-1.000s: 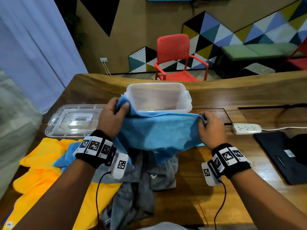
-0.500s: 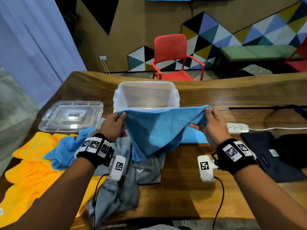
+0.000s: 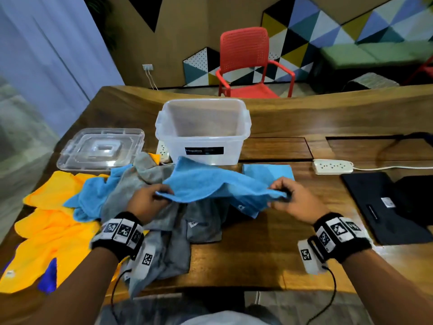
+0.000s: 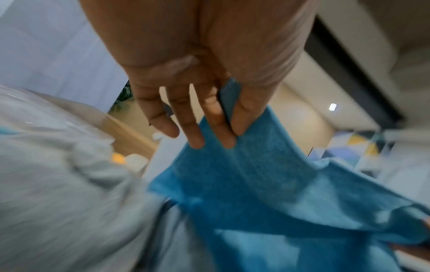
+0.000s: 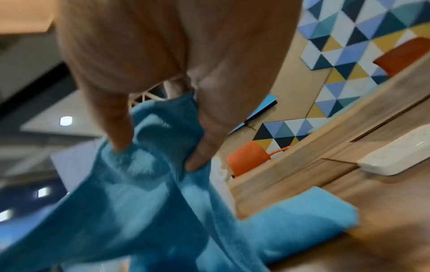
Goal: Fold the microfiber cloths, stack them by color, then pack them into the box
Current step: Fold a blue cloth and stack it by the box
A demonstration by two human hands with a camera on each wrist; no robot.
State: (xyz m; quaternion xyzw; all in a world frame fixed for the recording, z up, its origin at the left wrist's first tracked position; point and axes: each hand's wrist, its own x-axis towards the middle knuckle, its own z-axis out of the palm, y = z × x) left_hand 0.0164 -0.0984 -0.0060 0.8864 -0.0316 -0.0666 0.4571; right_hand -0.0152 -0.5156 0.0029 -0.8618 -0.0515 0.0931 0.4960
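A blue microfiber cloth (image 3: 210,184) hangs stretched between both hands, low over the wooden table (image 3: 269,249). My left hand (image 3: 150,200) pinches its left corner between thumb and fingers (image 4: 218,127). My right hand (image 3: 288,198) pinches the right corner (image 5: 163,132). A folded blue cloth (image 3: 267,171) lies flat behind, beside the clear plastic box (image 3: 202,132), which stands open. Under the held cloth lie crumpled grey cloths (image 3: 168,231); another blue cloth (image 3: 93,195) and yellow cloths (image 3: 54,221) lie to the left.
The box's clear lid (image 3: 100,148) lies at the back left. A white power strip (image 3: 332,166) and dark items (image 3: 386,202) occupy the right side. A red chair (image 3: 250,64) stands beyond the table. A second power strip (image 3: 162,150) shows left of the box.
Both hands have brought the blue cloth down and toward me from in front of the box to just above the grey cloths. The folded blue cloth behind it now shows.
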